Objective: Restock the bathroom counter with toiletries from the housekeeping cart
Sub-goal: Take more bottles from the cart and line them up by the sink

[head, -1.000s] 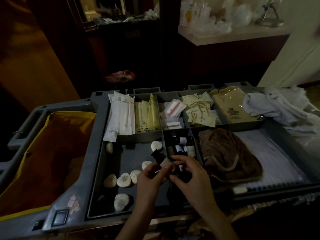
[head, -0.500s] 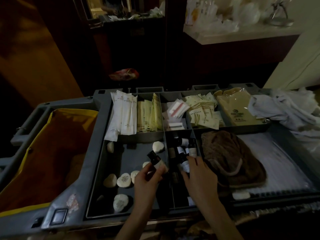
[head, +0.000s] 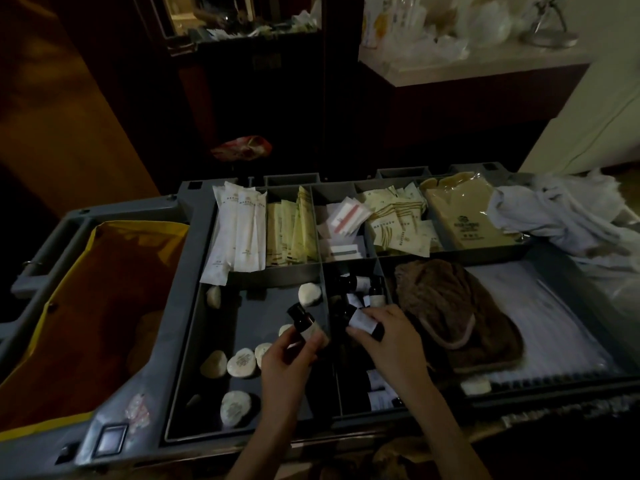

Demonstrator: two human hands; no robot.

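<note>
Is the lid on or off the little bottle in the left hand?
On. The little bottle pinched in the left hand has its dark cap in place at the top; the right hand grips another bottle.

I cannot read the label print on the bottle (head: 361,321) my right hand (head: 394,344) grips. Darkness hides the near contents of the bottle compartment (head: 335,393).

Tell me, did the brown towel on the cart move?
No. The brown towel still sits bunched against the grey divider beside the little bottles, covering the white liner's left end, just as a second ago. Only the camera shifted.
</note>
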